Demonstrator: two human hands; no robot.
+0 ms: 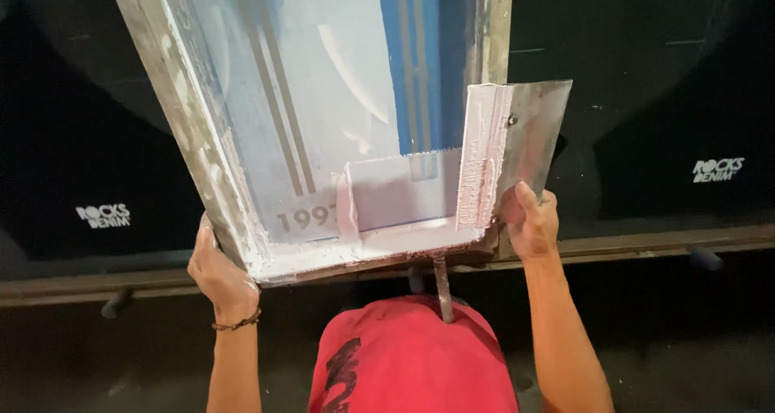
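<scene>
- Two hands hold one frame [211, 150], a metal-edged printing screen tilted up off the table, its near edge low and its far edge out of view at the top.
- Left hand [216, 272] grips the frame's near left corner from below, fingers curled round the edge; a dark bracelet [239, 324] sits on that wrist.
- Right hand [530, 222] is clenched on the frame's near right corner, thumb up against a scraper [534, 130].
- That scraper, a flat metal blade, leans on the right rail, touching it; whether the fingers pinch the blade too, I cannot tell.
- Inside the frame lies a squeegee [483, 159] thick with white ink, standing along the right side.
- White ink [420, 237] is pooled along the near inner edge, with a short ridge of it left of the middle.
- Mesh [339, 82] shows blue and pale areas with grey stripes.
- A thin metal rod [443, 292] hangs below the frame's near edge.
- Beneath and to both sides are black garments [89, 163] laid flat, each with a small white mark.
- A brown table rail [646, 247] runs across behind the hands.
- Red shirt [412, 356] of the person fills the bottom middle, blocking the floor there.
</scene>
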